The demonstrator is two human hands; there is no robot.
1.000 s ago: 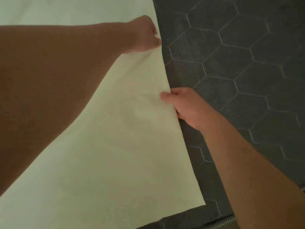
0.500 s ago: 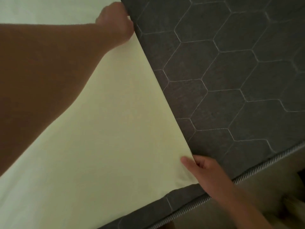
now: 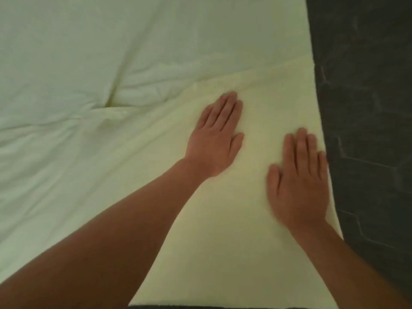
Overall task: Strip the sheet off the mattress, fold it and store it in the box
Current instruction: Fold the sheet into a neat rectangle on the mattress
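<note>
Your L hand (image 3: 215, 134) & R hand (image 3: 298, 179) lie flat on the sheet (image 3: 89, 52), fingers (image 3: 229, 108) straight and close together, bare mattress (image 3: 367, 130) at 3 o'clock.

The bare mattress (image 3: 367, 108) along the right edge of the frame gives open room. The sheet (image 3: 89, 52) lies low and flat in the upper left. A raised crease (image 3: 116, 97) at middle left and the flat left hand (image 3: 215, 139) and right hand (image 3: 298, 181) at centre stand in the way.
</note>
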